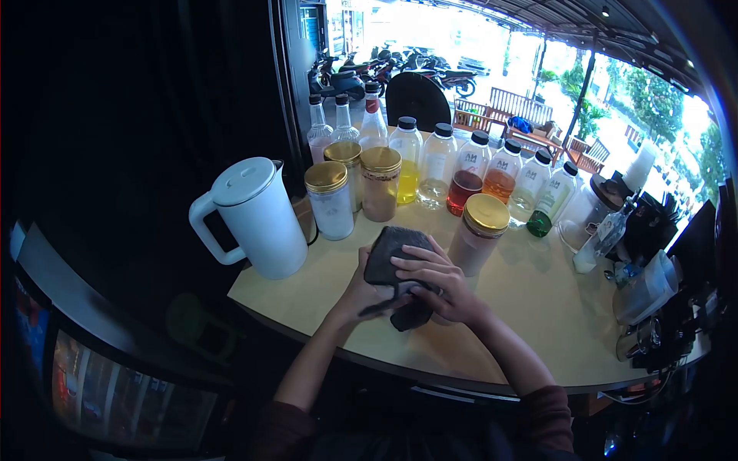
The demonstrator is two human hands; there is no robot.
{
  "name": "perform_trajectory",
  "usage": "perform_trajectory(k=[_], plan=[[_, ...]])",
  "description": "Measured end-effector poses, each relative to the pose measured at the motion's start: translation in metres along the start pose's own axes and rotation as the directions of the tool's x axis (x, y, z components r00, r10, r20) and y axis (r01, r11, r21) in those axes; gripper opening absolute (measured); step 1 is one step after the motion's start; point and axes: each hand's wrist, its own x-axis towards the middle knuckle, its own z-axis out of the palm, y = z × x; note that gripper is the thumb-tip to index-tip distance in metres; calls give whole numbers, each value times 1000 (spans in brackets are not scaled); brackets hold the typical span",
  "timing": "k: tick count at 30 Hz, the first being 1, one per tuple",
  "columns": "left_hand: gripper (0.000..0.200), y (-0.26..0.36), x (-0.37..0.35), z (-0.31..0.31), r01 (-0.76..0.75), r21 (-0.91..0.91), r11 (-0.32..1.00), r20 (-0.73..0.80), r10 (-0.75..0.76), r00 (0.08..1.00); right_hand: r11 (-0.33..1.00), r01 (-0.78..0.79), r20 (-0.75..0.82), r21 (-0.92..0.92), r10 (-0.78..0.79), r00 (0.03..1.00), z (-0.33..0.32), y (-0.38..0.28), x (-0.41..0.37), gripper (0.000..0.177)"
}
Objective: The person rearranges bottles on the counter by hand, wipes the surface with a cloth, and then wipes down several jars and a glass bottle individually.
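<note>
Illegible lettering (503, 164) on bottles (499, 184)

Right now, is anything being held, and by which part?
A bunched dark cloth: the left hand grips its left side, the right hand its right. Whether it wraps something cannot be told.

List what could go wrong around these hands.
The right hand, on the dark cloth, is close to the gold-lidded jar; a sideways slip might knock it over.
The white pitcher stands near the table edge, so a bump from the left arm could tip it off.
</note>
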Motion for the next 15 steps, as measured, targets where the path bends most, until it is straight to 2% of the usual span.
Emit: perform_trajectory(k=[1,2,4,5,6,7,8,9,10,12,13,15], plan=[[92,17,0,2,199,-339,920,38,-198,979,998,-3,-34,62,6,999,-1,5,-5,27],[92,5,1,2,198,-339,920,40,-196,980,992,-4,-69,125,13,998,-1,7,-7,26],[90,-20,4,1,-79,-61,995,-7,79,997,992,-55,-79,110,64,995,-4,8,2,24],[90,-23,3,1,-1,-72,997,-9,1,1000,994,-79,-63,75,84,994,-3,6,11,24],[90,-19,4,-2,2,-73,997,-6,-2,1000,994,-106,-48,41,108,993,0,4,16,24],[91,-15,7,-7,152,107,983,175,-169,970,997,-61,-36,54,63,997,5,4,19,21],[91,-12,9,-11,258,308,916,313,-354,882,997,-62,-37,54,64,997,5,2,18,21],[93,-10,5,-9,305,121,945,224,-326,919,999,-39,-19,32,39,999,6,-1,16,20],[93,-15,4,-8,305,121,945,223,-325,919,1000,-13,1,10,13,1000,5,-3,15,19],[94,-21,3,-5,65,-118,991,78,-56,995,1000,5,13,10,-5,1000,0,1,7,22],[95,-13,3,0,-17,-91,996,18,19,1000,1000,14,13,15,-15,1000,-3,2,4,26],[95,-9,5,-3,17,-63,998,57,-13,998,1000,22,10,19,-22,1000,-5,-1,7,30]])
